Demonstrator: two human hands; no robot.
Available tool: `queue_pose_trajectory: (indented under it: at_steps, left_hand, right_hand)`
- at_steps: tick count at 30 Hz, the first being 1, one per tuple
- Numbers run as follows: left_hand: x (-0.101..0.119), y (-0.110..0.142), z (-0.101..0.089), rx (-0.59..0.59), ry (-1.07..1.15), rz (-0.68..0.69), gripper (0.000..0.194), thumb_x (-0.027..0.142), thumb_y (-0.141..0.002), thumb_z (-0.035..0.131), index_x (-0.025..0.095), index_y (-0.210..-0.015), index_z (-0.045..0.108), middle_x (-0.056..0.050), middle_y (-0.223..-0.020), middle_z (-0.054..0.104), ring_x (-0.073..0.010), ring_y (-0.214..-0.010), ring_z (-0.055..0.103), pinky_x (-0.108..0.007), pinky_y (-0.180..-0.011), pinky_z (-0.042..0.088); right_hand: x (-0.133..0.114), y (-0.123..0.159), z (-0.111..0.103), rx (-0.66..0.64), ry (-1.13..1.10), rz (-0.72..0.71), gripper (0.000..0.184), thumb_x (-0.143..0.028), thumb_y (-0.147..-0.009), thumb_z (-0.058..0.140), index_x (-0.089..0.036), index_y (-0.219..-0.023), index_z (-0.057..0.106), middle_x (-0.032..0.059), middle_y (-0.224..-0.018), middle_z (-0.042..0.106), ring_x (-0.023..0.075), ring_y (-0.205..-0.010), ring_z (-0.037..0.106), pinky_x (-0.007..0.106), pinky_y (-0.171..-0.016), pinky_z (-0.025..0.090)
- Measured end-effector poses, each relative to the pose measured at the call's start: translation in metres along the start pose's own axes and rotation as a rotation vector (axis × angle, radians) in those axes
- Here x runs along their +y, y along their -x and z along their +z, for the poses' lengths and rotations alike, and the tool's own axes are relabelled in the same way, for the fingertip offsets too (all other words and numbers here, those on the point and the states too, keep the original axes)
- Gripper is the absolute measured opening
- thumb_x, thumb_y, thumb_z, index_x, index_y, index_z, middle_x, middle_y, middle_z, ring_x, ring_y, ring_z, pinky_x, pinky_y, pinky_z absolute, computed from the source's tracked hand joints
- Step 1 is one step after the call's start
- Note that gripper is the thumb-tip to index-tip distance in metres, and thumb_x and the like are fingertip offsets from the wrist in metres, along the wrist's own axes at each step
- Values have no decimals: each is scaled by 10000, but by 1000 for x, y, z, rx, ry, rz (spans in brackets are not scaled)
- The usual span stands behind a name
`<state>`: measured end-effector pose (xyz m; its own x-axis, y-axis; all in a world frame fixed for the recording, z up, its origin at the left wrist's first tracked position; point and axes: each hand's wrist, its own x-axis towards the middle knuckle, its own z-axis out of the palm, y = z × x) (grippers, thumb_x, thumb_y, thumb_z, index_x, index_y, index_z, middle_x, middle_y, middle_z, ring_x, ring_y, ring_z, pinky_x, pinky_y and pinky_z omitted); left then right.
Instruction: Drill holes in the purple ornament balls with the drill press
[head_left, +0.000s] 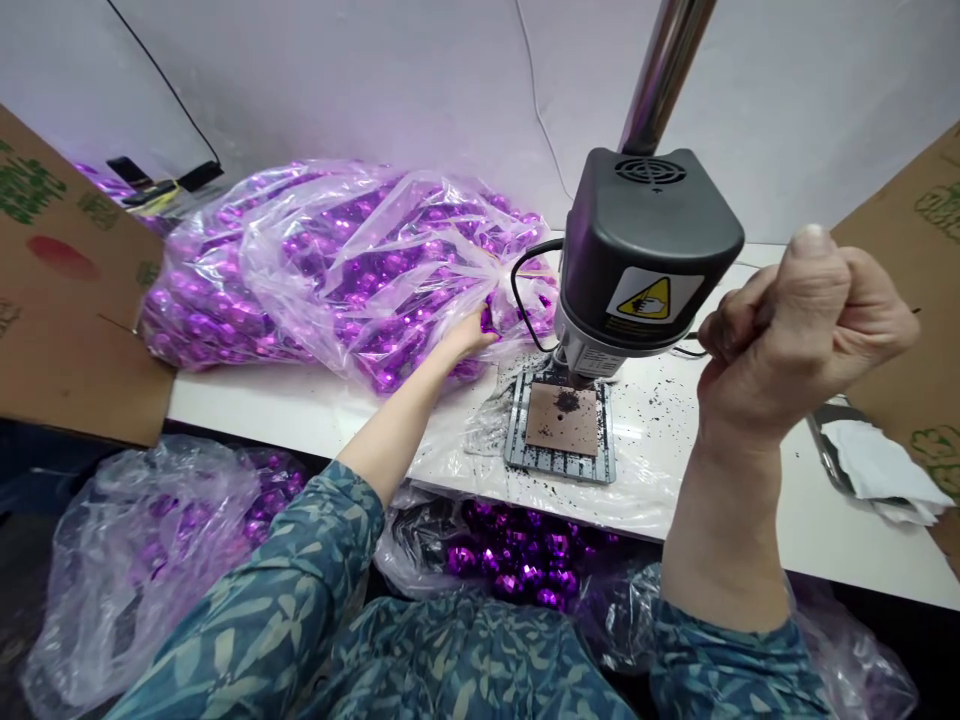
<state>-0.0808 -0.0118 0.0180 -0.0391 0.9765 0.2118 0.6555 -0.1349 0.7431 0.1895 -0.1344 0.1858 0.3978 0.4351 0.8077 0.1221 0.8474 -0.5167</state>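
Note:
My left hand (474,332) is at the gathered mouth of a big clear plastic bag (300,270) packed with shiny purple faceted balls. Its fingers are closed around a purple faceted ball (487,319), partly hidden by them. To the right of a black bench drill (645,250), my right hand (810,330) is raised in a fist; whatever it grips is hidden. Below the drill head, a brown square board (555,432) with a dark hole and a heap of black shavings lies on a slotted metal base (517,455).
Cardboard boxes stand at the left (75,300) and right (930,230). More purple balls (525,570) lie in an open bag below the table edge, before my lap. White cloth or tissue (885,465) rests on a tray at right. Black shavings dot the white table (652,450).

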Motion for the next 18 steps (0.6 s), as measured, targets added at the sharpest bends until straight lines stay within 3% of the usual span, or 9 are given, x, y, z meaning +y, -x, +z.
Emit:
queue_pose_trajectory:
  at_steps: [4,8,13,16,18]
  left_hand:
    - [14,23,19,-148,8,-136,946,374,-735,889,137,-1534,443,-229,-1325,709,-395,-1170,715,-485,-1062,519]
    - [28,47,42,-243,-73,-116,836,314,-784,831,160,-1525,476,-157,-1055,776,-371,-980,750,-473,-959,556]
    - [33,78,59,-69,-157,16,598,234,-841,749,161,-1411,581,-179,-1127,717,-379,-1092,699,-502,-1012,522]
    - [35,90,54,71,22,166,419,283,-817,812,197,-1211,698,-143,-1151,689,-328,-1107,664,-467,-1032,505]
    - [40,96,48,138,257,207,316,410,-803,855,216,-1025,740,-96,-1065,694,-276,-1053,658,-408,-986,523]
  right_hand:
    - [2,-1,0,11,-32,6,523,-325,-930,625,-157,-521,346,-87,-413,328,-7,-353,331,180,-388,226]
    - [2,-1,2,18,-56,-2,514,-291,-929,617,-164,-515,339,-83,-405,335,3,-341,317,199,-372,208]
    - [1,0,1,11,-35,-17,521,-282,-936,603,-161,-504,338,-81,-399,353,3,-346,321,212,-380,214]
    - [0,1,0,4,-21,-19,529,-323,-936,609,-155,-506,350,-87,-406,353,-3,-355,332,198,-393,225]
    - [-1,2,-1,-11,1,-4,529,-367,-937,607,-149,-517,369,-94,-418,355,-8,-365,349,178,-406,246]
